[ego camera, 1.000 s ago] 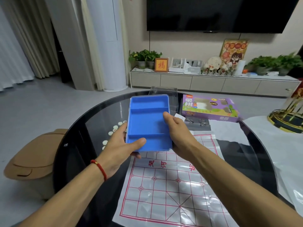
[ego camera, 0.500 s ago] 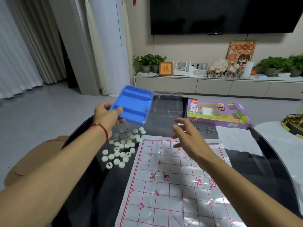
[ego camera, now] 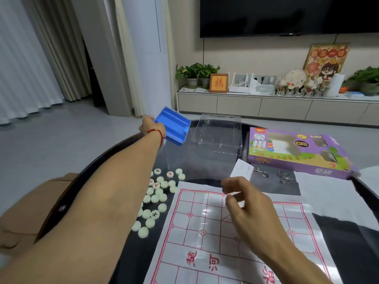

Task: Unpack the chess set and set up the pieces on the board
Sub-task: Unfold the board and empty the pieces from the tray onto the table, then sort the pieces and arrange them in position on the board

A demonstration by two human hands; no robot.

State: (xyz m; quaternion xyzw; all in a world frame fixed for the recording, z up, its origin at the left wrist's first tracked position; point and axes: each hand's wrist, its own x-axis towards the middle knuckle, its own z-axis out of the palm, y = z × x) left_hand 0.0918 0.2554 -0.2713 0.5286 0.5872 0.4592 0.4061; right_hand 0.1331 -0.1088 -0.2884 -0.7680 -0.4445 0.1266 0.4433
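My left hand (ego camera: 150,126) grips the empty blue tray (ego camera: 174,129) by its left edge, tilted, over the far left of the round black glass table (ego camera: 131,253). Several pale round chess pieces (ego camera: 158,198), a few with red or black characters up, lie in a loose heap on the glass left of the board. The white paper board (ego camera: 235,238) with red grid lines lies flat in front of me. My right hand (ego camera: 246,203) hovers over the board's far edge with fingers loosely curled, holding nothing.
A clear plastic lid (ego camera: 215,140) stands beyond the board. The purple chess box (ego camera: 295,152) lies at the back right, with a white paper slip (ego camera: 242,171) and two metal wire puzzles (ego camera: 272,175) near it. A tan stool (ego camera: 28,210) sits left of the table.
My left hand carried the blue tray away from the board to the far left and tilted it. My right hand let go of the tray. The heap of pieces came into view.
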